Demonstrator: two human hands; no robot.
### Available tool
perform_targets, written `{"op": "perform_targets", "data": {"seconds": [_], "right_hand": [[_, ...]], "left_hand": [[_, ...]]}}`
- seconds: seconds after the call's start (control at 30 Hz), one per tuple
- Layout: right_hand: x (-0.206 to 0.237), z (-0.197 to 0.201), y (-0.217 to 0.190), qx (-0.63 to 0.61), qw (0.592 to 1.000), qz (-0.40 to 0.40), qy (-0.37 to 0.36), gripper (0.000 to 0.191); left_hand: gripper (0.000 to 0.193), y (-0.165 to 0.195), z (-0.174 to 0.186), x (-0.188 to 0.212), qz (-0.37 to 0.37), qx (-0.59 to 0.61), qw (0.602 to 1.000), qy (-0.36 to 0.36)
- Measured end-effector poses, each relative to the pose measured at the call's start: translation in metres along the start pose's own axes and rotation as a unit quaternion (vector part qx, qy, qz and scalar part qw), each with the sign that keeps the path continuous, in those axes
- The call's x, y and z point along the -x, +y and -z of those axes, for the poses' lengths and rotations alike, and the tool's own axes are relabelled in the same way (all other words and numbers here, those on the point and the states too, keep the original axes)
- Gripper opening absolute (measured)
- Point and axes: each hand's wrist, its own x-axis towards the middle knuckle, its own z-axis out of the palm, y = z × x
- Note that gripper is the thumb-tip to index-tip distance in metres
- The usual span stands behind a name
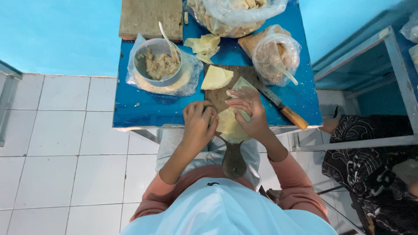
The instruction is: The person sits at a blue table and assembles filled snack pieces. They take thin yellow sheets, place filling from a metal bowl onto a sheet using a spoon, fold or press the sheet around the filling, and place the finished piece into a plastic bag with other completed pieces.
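Blue table point(130, 109) is standing over white floor tiles point(65, 152), seen from above, with a wooden cutting board point(220, 98) lying across its near edge and the board's handle hanging off toward the person. Left hand point(198, 124) is curling over the near left part of the board, fingers bent in and closing loosely on something small underneath; what exactly it is gripping cannot be told, since the knuckles are hiding it. Right hand point(249, 114) is resting half open just to the right of it, fingertips pinching the edge of a pale yellow dough wrapper point(226, 124) that is lying flat on the board between the two hands. Another folded wrapper point(216, 77) is sitting on the far end of the board, and a few more pale wrapper pieces point(202, 45) are lying further back on the table. Grey bowl point(157, 61) of lumpy filling with a white spoon point(167, 39) in it is sitting far left on a plastic bag. Knife point(283, 108) with a wooden handle is lying right of the board, blade touching its edge. Clear plastic bag point(276, 54) is standing far right, a bigger filled bag point(233, 15) behind it. Another person in dark patterned cloth point(370, 152) is sitting at the right.
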Motion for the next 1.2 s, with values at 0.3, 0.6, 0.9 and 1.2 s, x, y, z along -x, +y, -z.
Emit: {"op": "perform_targets", "data": {"seconds": [0.3, 0.6, 0.9, 1.2], "right_hand": [[0.008, -0.005, -0.005, 0.051, 0.994, 0.065, -0.067, 0.064], [-0.002, -0.009, -0.009, 0.299, 0.907, 0.26, -0.146, 0.062], [-0.004, -0.011, -0.007, 0.294, 0.913, 0.25, -0.132, 0.065], [0.002, -0.005, -0.003, 0.231, 0.954, 0.173, -0.077, 0.078]], "left_hand": [[0.026, 0.002, 0.011, 0.015, 0.096, 0.007, 0.995, -0.035], [0.029, 0.003, 0.01, 0.018, 0.042, 0.004, 0.999, 0.023], [0.049, 0.001, 0.006, 0.019, -0.011, -0.062, 0.998, -0.006], [0.046, -0.001, 0.002, 0.022, -0.006, -0.082, 0.996, -0.019]]}}
